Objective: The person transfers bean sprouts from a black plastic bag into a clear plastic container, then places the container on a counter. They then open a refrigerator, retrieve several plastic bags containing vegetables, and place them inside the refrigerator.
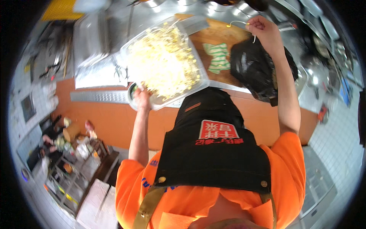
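My left hand (142, 98) grips the near left corner of a clear plastic tub (203, 81) filled with bean sprouts (168, 61). The tub is held tilted above the metal counter. My right hand (263, 30) is raised at the upper right, its fingers pinching a few loose bean sprouts (239, 22) that hang from the fingertips. Below this hand a black plastic bag (251, 64) lies at the counter's edge. A green-and-white striped cloth or packet (218, 58) rests on the wooden board (200, 43) between the tub and the bag.
A round container (131, 96) is beside my left hand. Stacked clear containers (91, 40) stand at the left of the counter, near a yellow ridged mat (61, 10). Metal pans (216, 7) line the far edge. At the lower left, a rack (71, 171) holds bags and food; a person (43, 153) is beside it.
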`<state>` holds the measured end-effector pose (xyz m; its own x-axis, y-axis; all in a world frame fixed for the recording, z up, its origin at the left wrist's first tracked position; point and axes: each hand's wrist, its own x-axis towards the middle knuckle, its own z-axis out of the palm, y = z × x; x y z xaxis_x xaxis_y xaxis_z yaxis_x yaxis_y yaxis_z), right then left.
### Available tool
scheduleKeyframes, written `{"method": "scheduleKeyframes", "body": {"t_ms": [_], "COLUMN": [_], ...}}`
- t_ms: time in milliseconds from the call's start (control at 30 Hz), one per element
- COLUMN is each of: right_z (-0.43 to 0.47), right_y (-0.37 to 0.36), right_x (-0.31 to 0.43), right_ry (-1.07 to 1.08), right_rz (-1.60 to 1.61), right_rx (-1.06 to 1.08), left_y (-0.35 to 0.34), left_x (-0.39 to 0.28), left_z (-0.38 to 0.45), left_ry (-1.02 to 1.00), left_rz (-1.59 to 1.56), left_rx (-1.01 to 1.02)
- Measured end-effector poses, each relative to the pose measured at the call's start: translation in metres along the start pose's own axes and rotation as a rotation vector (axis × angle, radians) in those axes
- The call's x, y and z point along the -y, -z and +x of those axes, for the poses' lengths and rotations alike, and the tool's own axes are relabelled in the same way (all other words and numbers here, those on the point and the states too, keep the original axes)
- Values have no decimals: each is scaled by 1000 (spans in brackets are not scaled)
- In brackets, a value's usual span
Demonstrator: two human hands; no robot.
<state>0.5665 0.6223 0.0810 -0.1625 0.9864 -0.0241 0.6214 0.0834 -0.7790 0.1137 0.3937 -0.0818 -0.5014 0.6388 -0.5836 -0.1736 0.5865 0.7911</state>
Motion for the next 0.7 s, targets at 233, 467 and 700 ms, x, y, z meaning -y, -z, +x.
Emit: {"method": "scheduleKeyframes", "body": {"t_ms": [233,467,700], "right_z": [-108,-140,-121], "right_y": [-177,-145,-180], "right_x": [114,74,-124], "right_ry": [302,459,-84], "right_rz": [-109,144,-263], "right_rx": [237,47,236], "left_y": [-34,-18,-3], "left_x": [-7,15,41], "left_z": [-23,-49,-102], "left_ry": [3,83,33], "left_rz": [-212,-180,-325], "left_rx": [55,-79,-154]}}
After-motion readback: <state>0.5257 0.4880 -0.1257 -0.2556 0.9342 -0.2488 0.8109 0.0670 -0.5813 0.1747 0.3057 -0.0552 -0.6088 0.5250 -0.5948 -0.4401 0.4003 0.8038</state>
